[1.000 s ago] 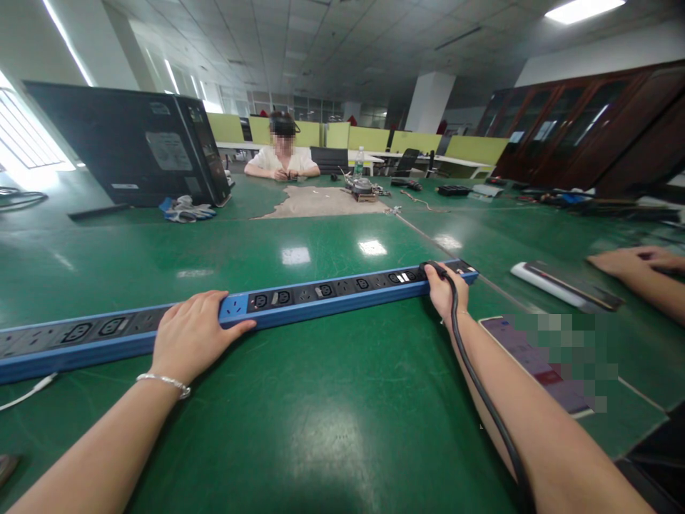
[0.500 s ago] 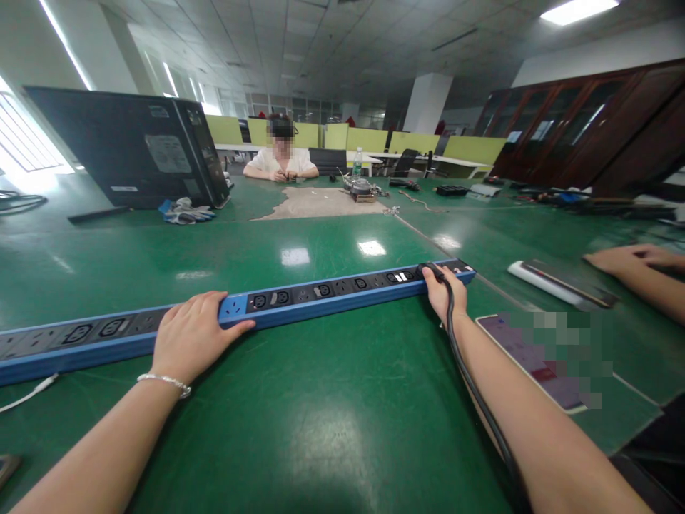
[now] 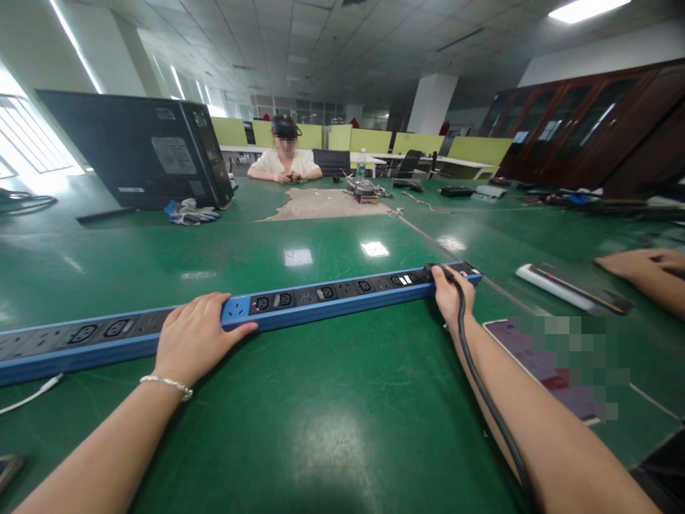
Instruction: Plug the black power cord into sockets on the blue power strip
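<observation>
A long blue power strip [image 3: 300, 314] with black sockets lies across the green table, running from the left edge to right of centre. Over its top, left of centre, my left hand [image 3: 193, 335] is wrapped, thumb along the near side, beside a blue socket. My right hand [image 3: 454, 296] grips a black plug [image 3: 431, 272] at the strip's right end. Fingers cover most of the plug, so how deep it sits in a socket cannot be told. From it a black cable [image 3: 476, 378] runs down over my right forearm.
A large black computer case [image 3: 133, 153] and gloves [image 3: 190, 212] stand at the back left. Across the table sits a person [image 3: 283, 160]. On the right are a phone-like slab [image 3: 529, 364], a white-and-black bar [image 3: 572, 287] and another person's hands [image 3: 642, 264]. A white cable [image 3: 37, 394] lies left.
The whole view has shifted slightly, so things appear a little further right. Both hands keep their places on the strip and the plug.
</observation>
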`<state>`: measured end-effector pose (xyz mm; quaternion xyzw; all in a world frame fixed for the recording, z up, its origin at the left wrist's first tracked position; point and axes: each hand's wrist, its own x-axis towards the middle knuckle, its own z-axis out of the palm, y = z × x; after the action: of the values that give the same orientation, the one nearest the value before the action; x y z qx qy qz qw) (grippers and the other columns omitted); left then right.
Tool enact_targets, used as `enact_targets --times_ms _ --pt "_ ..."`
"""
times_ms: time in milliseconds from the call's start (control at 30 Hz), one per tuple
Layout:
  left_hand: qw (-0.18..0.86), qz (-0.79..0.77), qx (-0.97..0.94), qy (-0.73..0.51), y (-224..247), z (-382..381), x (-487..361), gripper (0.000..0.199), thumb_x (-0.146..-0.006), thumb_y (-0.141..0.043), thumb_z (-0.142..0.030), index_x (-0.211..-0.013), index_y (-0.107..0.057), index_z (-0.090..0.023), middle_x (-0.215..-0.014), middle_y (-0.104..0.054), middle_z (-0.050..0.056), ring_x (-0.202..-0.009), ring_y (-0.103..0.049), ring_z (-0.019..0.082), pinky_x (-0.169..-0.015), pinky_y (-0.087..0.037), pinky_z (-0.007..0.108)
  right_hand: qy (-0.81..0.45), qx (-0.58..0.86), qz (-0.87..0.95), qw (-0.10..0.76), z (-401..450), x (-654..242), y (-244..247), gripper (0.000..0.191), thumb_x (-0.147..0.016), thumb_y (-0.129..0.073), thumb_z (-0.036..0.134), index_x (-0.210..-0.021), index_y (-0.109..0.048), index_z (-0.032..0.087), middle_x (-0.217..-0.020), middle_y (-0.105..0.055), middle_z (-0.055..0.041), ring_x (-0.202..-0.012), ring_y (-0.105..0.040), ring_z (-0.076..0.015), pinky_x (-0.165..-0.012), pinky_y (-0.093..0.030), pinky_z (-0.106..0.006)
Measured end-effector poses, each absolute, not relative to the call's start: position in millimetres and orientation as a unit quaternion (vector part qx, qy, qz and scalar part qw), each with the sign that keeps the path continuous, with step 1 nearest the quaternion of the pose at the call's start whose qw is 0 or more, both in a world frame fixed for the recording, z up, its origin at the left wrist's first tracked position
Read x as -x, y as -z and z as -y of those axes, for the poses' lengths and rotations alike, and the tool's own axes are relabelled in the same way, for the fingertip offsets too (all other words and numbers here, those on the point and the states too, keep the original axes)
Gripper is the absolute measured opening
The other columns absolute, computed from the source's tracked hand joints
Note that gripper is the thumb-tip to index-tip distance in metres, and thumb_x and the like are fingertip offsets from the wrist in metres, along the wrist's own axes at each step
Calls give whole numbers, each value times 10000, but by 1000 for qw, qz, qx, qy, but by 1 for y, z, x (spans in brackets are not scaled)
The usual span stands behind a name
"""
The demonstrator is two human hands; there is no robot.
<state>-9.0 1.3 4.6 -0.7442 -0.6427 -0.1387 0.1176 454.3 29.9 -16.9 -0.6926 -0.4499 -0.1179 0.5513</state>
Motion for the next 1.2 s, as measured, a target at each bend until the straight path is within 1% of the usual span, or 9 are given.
enact_targets --times_ms 67,133,233,400,500,700,867,1000,1200 --pt "119 641 745 137 -4 -2 9 738 -751 -414 -687 -1195 -502 -104 -1150 -611 186 -1081 -551 334 -932 -378 450 142 666 427 595 -29 -451 12 520 -815 -453 561 -929 -705 121 -904 -711 -126 -924 -640 -267 -899 -450 -434" --pt "121 641 745 139 -3 -2 10 745 -748 -416 -691 -1197 -501 -103 -1151 -611 184 -1079 -551 332 -935 -375 449 146 649 433 608 -27 -443 8 511 -818 -457 554 -911 -705 117 -882 -711 -121 -907 -642 -257 -901 -450 -421" --pt "121 642 744 141 -2 -3 10 745 -747 -416 -694 -1198 -502 -107 -1155 -611 178 -1081 -550 329 -939 -371 448 99 640 494 580 -24 -420 3 471 -793 -504 543 -888 -710 131 -882 -715 -115 -879 -648 -249 -880 -465 -401" --pt "117 643 744 141 -3 -3 10 748 -742 -425 -696 -1194 -505 -105 -1157 -609 179 -1081 -549 328 -938 -372 445 15 616 578 535 -23 -375 3 427 -816 -487 503 -1008 -688 178 -1009 -701 -86 -954 -632 -227 -897 -463 -372" --pt "107 643 744 147 -3 -3 10 748 -737 -433 -689 -1197 -506 -104 -1164 -605 185 -1094 -541 338 -943 -365 458 -4 627 580 519 -24 -364 4 430 -819 -482 506 -1041 -676 193 -1021 -699 -77 -958 -632 -228 -885 -470 -368" --pt "102 646 743 146 -5 -1 9 723 -740 -431 -685 -1205 -499 -135 -1175 -605 177 -1097 -541 333 -941 -372 463 28 654 576 489 -23 -366 4 416 -833 -462 496 -1047 -675 209 -932 -717 -65 -878 -652 -224 -812 -491 -336" --pt "96 647 742 149 -4 -2 9 722 -726 -452 -689 -1213 -500 -158 -1197 -597 165 -1116 -530 333 -955 -361 467 58 655 593 465 -21 -365 2 406 -844 -448 473 -1069 -667 216 -930 -721 -61 -849 -660 -216 -796 -494 -321" --pt "92 646 742 152 -4 -2 9 717 -729 -463 -676 -1216 -495 -150 -1201 -594 166 -1128 -523 330 -967 -349 462 80 659 616 424 -18 -362 -1 403 -847 -441 447 -1069 -675 206 -902 -725 -77 -830 -668 -227 -759 -504 -317" --pt "106 641 745 151 -4 -2 9 715 -740 -453 -680 -1195 -502 -130 -1185 -599 176 -1114 -531 326 -963 -352 453 111 651 644 387 -17 -362 2 403 -860 -428 414 -1114 -656 200 -976 -714 -85 -865 -666 -227 -791 -502 -320"
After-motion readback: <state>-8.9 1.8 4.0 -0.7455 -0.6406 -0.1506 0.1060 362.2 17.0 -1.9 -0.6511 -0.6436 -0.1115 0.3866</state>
